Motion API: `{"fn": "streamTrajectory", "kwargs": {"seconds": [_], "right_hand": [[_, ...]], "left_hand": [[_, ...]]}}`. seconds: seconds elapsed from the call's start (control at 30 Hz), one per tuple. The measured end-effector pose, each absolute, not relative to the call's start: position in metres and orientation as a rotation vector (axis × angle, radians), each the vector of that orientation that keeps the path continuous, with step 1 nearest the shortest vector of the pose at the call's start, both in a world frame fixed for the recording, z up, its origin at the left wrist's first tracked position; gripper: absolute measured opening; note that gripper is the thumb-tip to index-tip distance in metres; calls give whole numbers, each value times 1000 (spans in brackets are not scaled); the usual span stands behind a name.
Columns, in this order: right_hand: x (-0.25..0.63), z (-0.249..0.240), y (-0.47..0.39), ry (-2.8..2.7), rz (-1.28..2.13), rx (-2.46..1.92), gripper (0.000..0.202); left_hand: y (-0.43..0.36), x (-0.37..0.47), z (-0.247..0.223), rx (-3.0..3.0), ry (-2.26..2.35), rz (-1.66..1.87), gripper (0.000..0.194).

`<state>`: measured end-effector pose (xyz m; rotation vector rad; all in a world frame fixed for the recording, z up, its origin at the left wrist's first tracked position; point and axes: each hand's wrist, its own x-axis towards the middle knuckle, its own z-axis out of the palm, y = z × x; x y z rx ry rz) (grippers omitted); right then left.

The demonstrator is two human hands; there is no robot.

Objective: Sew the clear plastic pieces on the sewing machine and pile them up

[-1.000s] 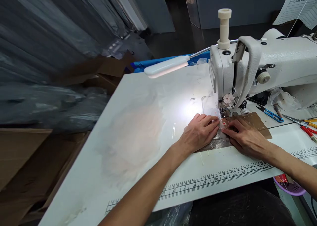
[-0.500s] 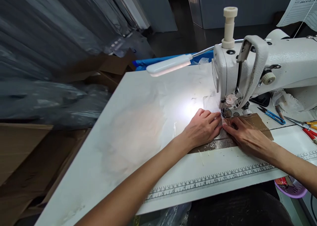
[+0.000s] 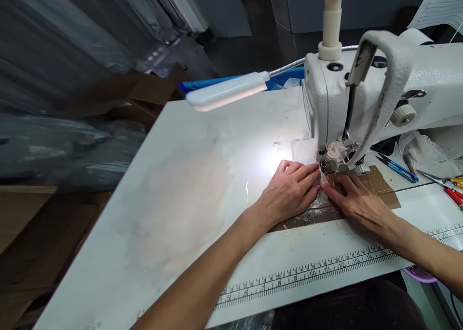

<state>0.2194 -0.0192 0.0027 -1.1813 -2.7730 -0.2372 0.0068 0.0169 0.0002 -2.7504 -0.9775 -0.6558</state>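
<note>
A thin, sheer whitish fabric [image 3: 304, 150] lies under the needle area of a white sewing machine [image 3: 334, 103], its near end running between my hands. My left hand [image 3: 291, 187] rests flat just left of the presser foot, fingers stretched out and pressing at the fabric's edge. On the other side, my right hand [image 3: 356, 199] has thumb and forefinger closed at the fabric's near end; the other fingers are partly hidden below the machine head. Under both hands is a brown taped sheet [image 3: 311, 217]. A pale fabric rose [image 3: 335, 150] sits on the machine near the needle.
Blue thread snips [image 3: 398, 168] and red-handled scissors [image 3: 454, 195] lie to the right. A lamp [image 3: 227, 91] hangs over the white table [image 3: 144, 199], which has a printed ruler [image 3: 311, 274] along its front. Cardboard boxes [image 3: 32, 214] stand at left.
The view has shifted slightly closer to the machine. Both hands stay beside the needle area; a little more sheer fabric shows behind the left fingertips.
</note>
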Motion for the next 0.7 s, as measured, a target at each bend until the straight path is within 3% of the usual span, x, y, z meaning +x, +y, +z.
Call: {"fn": "streamTrajectory", "kwargs": {"seconds": [0.7], "right_hand": [[222,-5,-18,-2685,-170,-1161,38]], "left_hand": [[19,7,-2,-2749,-971,-730,28]]}}
